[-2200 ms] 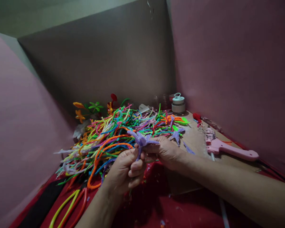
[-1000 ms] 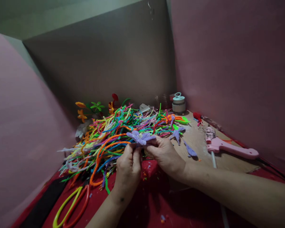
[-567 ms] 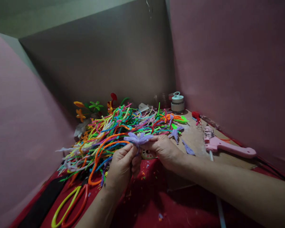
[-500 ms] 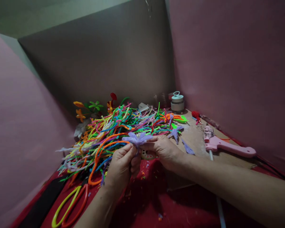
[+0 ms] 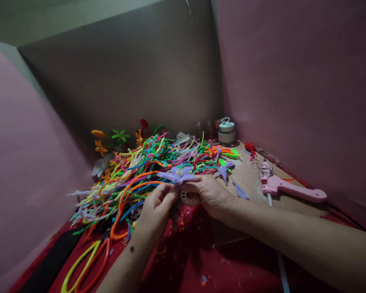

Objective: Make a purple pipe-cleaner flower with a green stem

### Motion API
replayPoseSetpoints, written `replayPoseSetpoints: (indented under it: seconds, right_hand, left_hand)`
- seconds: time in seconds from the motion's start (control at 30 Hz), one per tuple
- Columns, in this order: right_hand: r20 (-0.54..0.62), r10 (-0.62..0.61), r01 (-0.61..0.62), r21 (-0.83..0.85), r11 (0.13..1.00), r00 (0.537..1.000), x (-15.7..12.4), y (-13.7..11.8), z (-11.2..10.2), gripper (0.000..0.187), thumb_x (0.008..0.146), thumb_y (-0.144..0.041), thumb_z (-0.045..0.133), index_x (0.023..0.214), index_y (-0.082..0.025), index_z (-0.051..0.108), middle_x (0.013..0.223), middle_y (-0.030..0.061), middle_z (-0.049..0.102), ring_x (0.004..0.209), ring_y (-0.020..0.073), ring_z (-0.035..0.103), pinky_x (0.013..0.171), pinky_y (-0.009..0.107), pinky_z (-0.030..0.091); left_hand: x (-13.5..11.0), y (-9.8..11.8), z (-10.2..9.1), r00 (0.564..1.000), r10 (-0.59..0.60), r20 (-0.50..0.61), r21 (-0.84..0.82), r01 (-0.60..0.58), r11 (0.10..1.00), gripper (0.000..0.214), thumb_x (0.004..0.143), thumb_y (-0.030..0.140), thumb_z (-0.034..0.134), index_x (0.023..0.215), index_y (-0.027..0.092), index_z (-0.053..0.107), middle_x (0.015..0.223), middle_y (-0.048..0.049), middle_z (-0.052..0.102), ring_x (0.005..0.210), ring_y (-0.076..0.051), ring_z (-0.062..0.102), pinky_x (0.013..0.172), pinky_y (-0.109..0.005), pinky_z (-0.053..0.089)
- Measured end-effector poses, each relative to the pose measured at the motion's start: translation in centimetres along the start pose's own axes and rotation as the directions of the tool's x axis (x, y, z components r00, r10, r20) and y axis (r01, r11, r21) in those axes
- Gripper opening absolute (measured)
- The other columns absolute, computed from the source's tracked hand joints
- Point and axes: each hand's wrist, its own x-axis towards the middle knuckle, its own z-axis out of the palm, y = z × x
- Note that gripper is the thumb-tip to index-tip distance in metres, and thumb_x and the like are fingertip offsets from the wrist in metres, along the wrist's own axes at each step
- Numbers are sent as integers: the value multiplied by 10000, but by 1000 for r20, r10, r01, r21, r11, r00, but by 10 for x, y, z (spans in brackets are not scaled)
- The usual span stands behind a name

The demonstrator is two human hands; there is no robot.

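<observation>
A fuzzy purple pipe-cleaner flower (image 5: 177, 175) with a pale yellowish centre is between my two hands at the middle of the view. My left hand (image 5: 159, 205) pinches it from below, thumb against fingers. Fingers of my right hand (image 5: 208, 193) are closed on the flower's right petal. Just beneath the flower, between the hands, lies a pale round piece with dark holes (image 5: 189, 198), partly covered by my fingers. Behind the flower spreads a large heap of coloured pipe cleaners (image 5: 146, 162).
Scissors with yellow and red handles (image 5: 102, 254) lie at the lower left. A pink glue gun (image 5: 293, 190) with a clear stick rests on cardboard at the right. Loose purple petals (image 5: 240, 189) are near my right wrist. A lidded jar (image 5: 226, 132) stands behind; scraps dot the red cloth (image 5: 232, 272).
The flower has tilted so that its pale centre shows more towards me. My left fingers have shifted slightly beneath it, and the view has moved a little.
</observation>
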Motion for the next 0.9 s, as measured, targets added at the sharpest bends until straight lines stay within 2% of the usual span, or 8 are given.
replayPoseSetpoints:
  seconds: [0.1,0.2,0.27,0.33,0.47,0.67,0.8,0.9]
  right_hand:
    - [-82,-4,3,-13,1000,997,0,0,1,238,525,-332,769,620,-135,673,481,-30,553,464,85,467,509,227,364]
    - [-115,-58,49,-77,996,992,-2,-2,3,214,520,-314,766,550,-136,652,504,-32,547,489,77,438,512,222,343]
    - [-116,-107,91,-130,987,987,-4,-4,6,214,526,-303,763,503,-133,634,524,-29,541,520,78,439,535,224,347]
    - [-89,-119,106,-137,985,989,-6,-7,9,196,533,-296,760,527,-136,648,559,-25,556,563,90,473,588,238,378]
    - [-35,-90,86,-101,991,995,-5,-10,10,179,551,-290,755,655,-159,690,638,-18,607,619,113,526,664,271,413]
    - [80,-23,28,-66,997,997,-3,-11,7,201,522,-287,778,610,-145,667,569,-31,585,546,90,497,603,247,399]
    - [94,55,-45,-102,994,994,-9,-12,11,244,491,-309,792,566,-138,636,508,-39,564,469,70,456,496,217,347]
    - [69,-5,11,-94,996,998,-9,-9,10,241,514,-326,782,603,-146,649,533,-30,578,494,81,478,503,222,356]
  left_hand:
    - [-3,-2,3,986,143,-81,203,-124,971,208,743,357,595,831,180,531,566,44,524,415,-90,455,396,-195,381]
    - [-4,-7,2,922,355,-153,416,-265,870,115,754,292,589,789,183,584,623,28,532,542,-95,466,523,-189,398]
    - [-5,-10,0,892,417,-175,458,-301,836,94,759,272,579,775,186,611,647,19,538,585,-102,461,560,-192,394]
    - [-5,-12,-1,901,389,-192,385,-295,874,96,759,276,577,742,189,614,601,28,507,546,-97,428,525,-193,374]
    - [-4,-10,-3,960,204,-191,97,-188,977,158,738,291,594,630,178,576,488,47,418,430,-73,335,406,-192,288]
    - [-1,-6,-15,999,33,8,-178,-31,983,249,667,306,677,540,136,547,427,47,392,384,-36,312,381,-164,238]
    - [5,-13,-28,948,-58,312,-260,144,955,356,607,433,704,525,120,554,336,44,365,288,-25,258,316,-162,186]
    - [8,-13,-28,927,-79,366,-284,192,939,356,623,442,696,569,122,550,341,43,394,264,-26,277,291,-152,214]
